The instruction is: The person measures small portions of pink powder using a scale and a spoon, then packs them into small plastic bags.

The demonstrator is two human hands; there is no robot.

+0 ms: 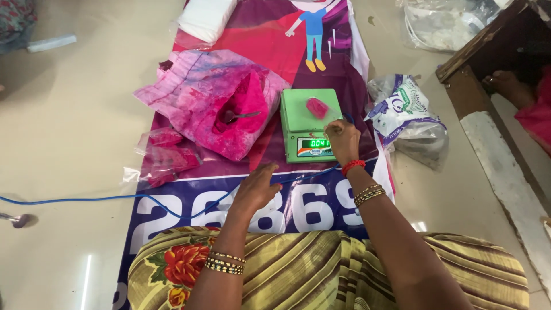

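A green digital scale (298, 117) stands on a printed banner on the floor, its display lit. On its pan lies a small clear pouch of pink powder (317, 107). My right hand (343, 140) rests at the scale's right front corner, fingers curled by the pouch's edge; whether it grips the pouch I cannot tell. My left hand (256, 186) lies flat and spread on the banner (321, 209), holding nothing. Left of the scale a large open bag of pink powder (221, 103) has a metal spoon (236, 116) in it.
Filled pink pouches (166, 155) lie left of the big bag. A blue cable (86, 198) crosses the floor. A crumpled white printed bag (404, 109) sits right of the scale, a wooden frame (488, 51) and another person's hand (508, 86) beyond it. A second spoon (17, 219) lies far left.
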